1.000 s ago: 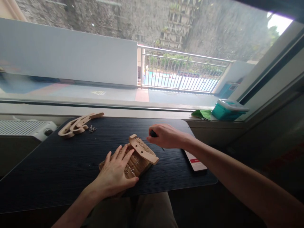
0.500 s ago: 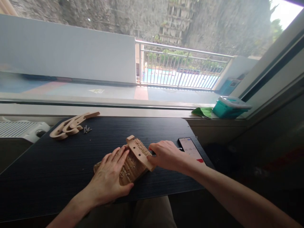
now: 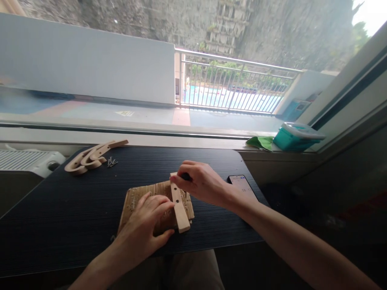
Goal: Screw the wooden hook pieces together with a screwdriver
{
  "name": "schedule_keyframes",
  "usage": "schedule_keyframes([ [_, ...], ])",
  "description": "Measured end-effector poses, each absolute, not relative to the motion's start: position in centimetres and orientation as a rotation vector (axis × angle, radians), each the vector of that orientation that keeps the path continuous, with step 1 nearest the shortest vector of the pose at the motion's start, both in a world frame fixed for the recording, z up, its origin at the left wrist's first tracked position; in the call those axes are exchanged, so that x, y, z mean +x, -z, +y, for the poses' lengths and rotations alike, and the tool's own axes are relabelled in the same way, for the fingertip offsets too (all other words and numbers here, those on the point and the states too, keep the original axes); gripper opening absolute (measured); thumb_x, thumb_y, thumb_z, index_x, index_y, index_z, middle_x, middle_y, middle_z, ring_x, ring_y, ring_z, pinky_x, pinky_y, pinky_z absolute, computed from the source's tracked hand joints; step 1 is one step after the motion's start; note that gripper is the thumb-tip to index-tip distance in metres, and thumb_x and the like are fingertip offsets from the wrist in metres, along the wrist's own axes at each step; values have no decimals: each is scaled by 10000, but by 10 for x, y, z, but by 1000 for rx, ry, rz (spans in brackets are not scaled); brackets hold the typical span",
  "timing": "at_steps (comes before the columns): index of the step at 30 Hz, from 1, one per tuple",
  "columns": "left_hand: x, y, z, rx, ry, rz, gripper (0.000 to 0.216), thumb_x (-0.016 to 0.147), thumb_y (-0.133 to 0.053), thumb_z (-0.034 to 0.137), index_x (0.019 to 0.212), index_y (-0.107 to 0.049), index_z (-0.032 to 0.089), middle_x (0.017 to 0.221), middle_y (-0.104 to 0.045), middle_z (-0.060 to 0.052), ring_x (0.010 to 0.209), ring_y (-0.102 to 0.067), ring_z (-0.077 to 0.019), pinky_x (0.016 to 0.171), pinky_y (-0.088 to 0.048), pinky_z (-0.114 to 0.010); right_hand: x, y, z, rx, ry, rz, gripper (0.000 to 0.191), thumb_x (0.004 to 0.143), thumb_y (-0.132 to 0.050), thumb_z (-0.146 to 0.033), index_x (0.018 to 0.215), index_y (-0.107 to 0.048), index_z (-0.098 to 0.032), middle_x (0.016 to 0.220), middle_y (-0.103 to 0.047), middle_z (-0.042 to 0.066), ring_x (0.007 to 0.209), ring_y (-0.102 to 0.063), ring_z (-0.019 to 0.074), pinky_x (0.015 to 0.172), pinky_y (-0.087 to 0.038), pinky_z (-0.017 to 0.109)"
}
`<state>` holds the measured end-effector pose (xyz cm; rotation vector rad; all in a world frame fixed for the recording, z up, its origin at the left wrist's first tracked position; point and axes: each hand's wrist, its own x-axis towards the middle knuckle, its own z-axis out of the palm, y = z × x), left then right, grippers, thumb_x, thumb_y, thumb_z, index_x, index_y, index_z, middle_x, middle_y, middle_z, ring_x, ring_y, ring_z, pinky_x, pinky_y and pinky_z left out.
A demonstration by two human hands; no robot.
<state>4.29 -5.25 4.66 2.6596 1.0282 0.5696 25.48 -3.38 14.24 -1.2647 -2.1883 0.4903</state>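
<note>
A worn, rough wooden board point(image 3: 155, 191) lies on the dark table under my left hand point(image 3: 152, 213). That hand rests spread over the board, with a fingertip against a pale curved wooden piece point(image 3: 182, 219). The piece lies across the right part of the board and has dark holes in it. My right hand point(image 3: 201, 179) is closed around a black-handled screwdriver point(image 3: 185, 176), whose shaft is hidden. Its thumb and fingers are at the far end of the pale piece.
Several curved wooden pieces point(image 3: 90, 157) lie at the table's far left, beside loose screws point(image 3: 111, 162). A phone point(image 3: 242, 185) showing a timer lies near the right edge. On the windowsill are a green cloth point(image 3: 260, 142) and a teal box point(image 3: 292, 139). A radiator point(image 3: 30, 161) stands left.
The board and the pale piece have turned, so the piece now runs more nearly front to back. My right hand has moved from the piece's near end to its far end.
</note>
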Motion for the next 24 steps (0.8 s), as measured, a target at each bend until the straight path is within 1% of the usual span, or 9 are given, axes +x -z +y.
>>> schedule_keyframes([
  [3, 50, -43, -51, 2634, -646, 975, 295, 783, -616, 221, 1076, -600, 254, 951, -642, -20, 948, -579, -215, 988, -398, -482, 250, -132, -34, -1237, -524, -2179, 323, 906, -523, -364, 668, -563, -150, 713, -515, -24, 603, -401, 63, 587, -307, 199],
  [5, 53, -42, -49, 2617, -681, 959, 268, 780, -632, 220, 1045, -612, 248, 886, -622, -13, 891, -563, -208, 901, -440, -432, 249, -127, -33, -1248, -538, -2187, 304, 899, -533, -350, 673, -570, -150, 712, -520, -24, 596, -400, 62, 580, -307, 196],
  [7, 53, -41, -48, 2608, -700, 954, 256, 776, -641, 212, 1030, -612, 237, 871, -611, -12, 882, -550, -209, 874, -445, -418, 248, -128, -32, -1278, -528, -2216, 288, 900, -527, -350, 703, -592, -149, 731, -544, -15, 603, -415, 64, 581, -310, 198],
  [10, 51, -39, -50, 2617, -700, 931, 277, 781, -644, 202, 1051, -596, 236, 904, -606, -13, 919, -537, -215, 939, -414, -458, 249, -140, -32, -1374, -505, -2387, 261, 887, -529, -383, 807, -641, -161, 749, -595, 1, 623, -466, 83, 578, -310, 214],
  [12, 49, -36, -51, 2622, -701, 910, 307, 784, -646, 194, 1080, -581, 243, 939, -602, -13, 948, -534, -216, 989, -382, -490, 250, -155, -30, -1437, -502, -2602, 232, 849, -567, -388, 901, -663, -183, 724, -625, -1, 605, -492, 99, 556, -297, 229],
  [14, 47, -34, -51, 2625, -709, 886, 335, 786, -648, 180, 1104, -567, 249, 951, -599, -9, 954, -541, -209, 1022, -359, -508, 248, -170, -28, -1416, -446, -2827, 172, 825, -575, -292, 932, -672, -198, 743, -660, 3, 622, -530, 113, 552, -294, 239],
  [17, 46, -31, -51, 2630, -754, 861, 374, 780, -652, 154, 1125, -552, 257, 938, -604, 4, 938, -562, -195, 1052, -341, -520, 241, -186, -23, -1363, -343, -3102, 157, 826, -560, -187, 919, -687, -181, 830, -705, 41, 731, -607, 142, 581, -320, 246],
  [21, 45, -32, -51, 2607, -773, 864, 395, 766, -660, 150, 1126, -541, 260, 913, -615, 13, 917, -577, -196, 1058, -345, -538, 226, -193, -18, -1263, -201, -3342, 190, 873, -518, -108, 966, -679, -148, 989, -709, 80, 840, -649, 164, 558, -329, 256],
  [24, 46, -34, -52, 2572, -733, 887, 364, 765, -661, 160, 1097, -548, 259, 917, -622, 8, 921, -571, -205, 1041, -369, -538, 220, -192, -16, -1101, -128, -3403, 212, 908, -484, -100, 1001, -666, -155, 1006, -696, 62, 854, -650, 161, 537, -328, 265],
])
